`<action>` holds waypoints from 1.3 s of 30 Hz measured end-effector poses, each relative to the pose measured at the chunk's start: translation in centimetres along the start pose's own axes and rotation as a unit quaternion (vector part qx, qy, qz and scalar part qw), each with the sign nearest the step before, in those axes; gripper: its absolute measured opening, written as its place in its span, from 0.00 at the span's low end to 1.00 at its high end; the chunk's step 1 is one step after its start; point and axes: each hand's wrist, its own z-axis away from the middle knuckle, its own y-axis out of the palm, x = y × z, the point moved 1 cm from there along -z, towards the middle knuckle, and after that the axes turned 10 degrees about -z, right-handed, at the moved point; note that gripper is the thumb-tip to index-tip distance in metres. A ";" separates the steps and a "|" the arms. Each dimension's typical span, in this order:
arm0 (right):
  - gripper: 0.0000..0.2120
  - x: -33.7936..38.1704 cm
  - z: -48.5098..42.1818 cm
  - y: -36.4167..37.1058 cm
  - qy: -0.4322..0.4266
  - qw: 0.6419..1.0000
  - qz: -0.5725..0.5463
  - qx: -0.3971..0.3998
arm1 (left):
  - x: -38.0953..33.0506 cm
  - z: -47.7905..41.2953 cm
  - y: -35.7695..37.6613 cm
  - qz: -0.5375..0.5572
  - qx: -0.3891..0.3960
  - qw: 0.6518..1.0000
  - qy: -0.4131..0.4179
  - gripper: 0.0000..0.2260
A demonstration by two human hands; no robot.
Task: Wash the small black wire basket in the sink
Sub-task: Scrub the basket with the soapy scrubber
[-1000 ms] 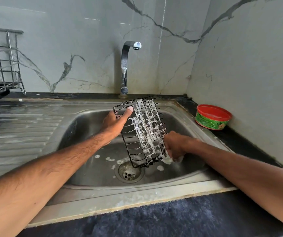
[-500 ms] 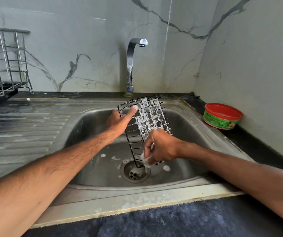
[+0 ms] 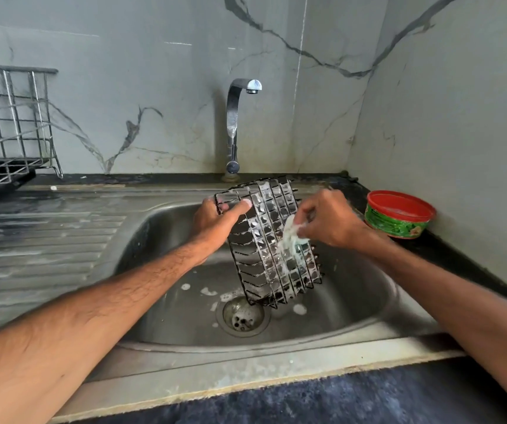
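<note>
A: Where is the basket at this moment?

B: The small black wire basket hangs tilted over the steel sink. It is clear of the bottom, with its lowest corner just above the drain. The left hand grips the top corner, thumb stretched along the outer wires and fingers hooked round the rim.

A: And the other hand?

B: The right hand pinches a pale, soapy scrubber (cloth or pad, I cannot tell). It presses it against the latticed side, just across the wires from the left hand's hold and nearly level with it.

A: Has that changed?

B: Yes. A second ago that hand was at the basket's far bottom edge, well below the grip. Half a second ago it was low on the near face. Now it has climbed almost to the height of the grip. The left hand's hold has not shifted.

A: What does that mean for the wash?

B: I judge the scrubbing is in full swing, working up one side from bottom to top. Foam films the lattice and flecks the basin beneath the grip. The tap, behind and above the held corner, is dry. So rinsing looks still to come, and the other sides may need the scrubber too.
</note>
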 end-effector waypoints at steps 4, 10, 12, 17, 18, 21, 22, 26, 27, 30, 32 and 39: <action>0.09 0.3 0.3 -1.5 -0.022 0.993 -0.056 -0.106 | -1.0 0.7 0.2 -0.059 -0.019 0.996 0.056 0.38; 0.14 1.3 0.2 -2.2 -0.038 0.970 -0.139 -0.197 | -1.3 1.2 -0.4 -0.115 -0.048 0.980 0.155 0.32; 0.17 1.2 0.1 -2.1 -0.010 0.966 -0.172 -0.191 | -1.5 1.3 -0.5 -0.146 -0.060 0.972 0.176 0.35; 0.11 1.6 0.3 -2.3 0.041 0.974 -0.176 -0.136 | -1.8 1.6 -0.5 -0.191 -0.032 0.962 0.192 0.40; 0.09 1.9 0.4 -2.4 0.040 0.976 -0.168 -0.131 | -1.8 1.5 -0.4 -0.200 -0.026 0.961 0.190 0.40; 0.06 2.1 0.4 -2.1 0.049 0.974 -0.190 -0.109 | -1.5 1.1 -0.3 -0.243 -0.050 0.947 0.205 0.35; 0.06 2.1 0.3 -1.9 0.057 0.973 -0.202 -0.100 | -1.3 0.9 -0.2 -0.264 -0.067 0.937 0.218 0.34; 0.04 1.5 0.0 -1.4 0.090 0.953 -0.275 -0.084 | -1.4 1.0 -0.3 -0.271 -0.068 0.930 0.240 0.33; 0.04 1.3 -0.1 -1.5 0.098 0.945 -0.299 -0.086 | -1.5 1.2 -0.3 -0.262 -0.052 0.932 0.245 0.32; 0.05 1.0 0.0 -2.0 0.111 0.931 -0.336 -0.094 | -2.0 1.7 0.1 -0.203 0.012 0.948 0.247 0.34; 0.06 0.9 0.1 -2.3 0.124 0.920 -0.358 -0.101 | -2.1 2.0 0.6 -0.168 0.044 0.955 0.239 0.42; 0.07 1.8 0.5 -1.9 0.139 0.906 -0.389 -0.087 | -1.9 2.3 2.5 -0.172 0.007 0.966 0.191 0.72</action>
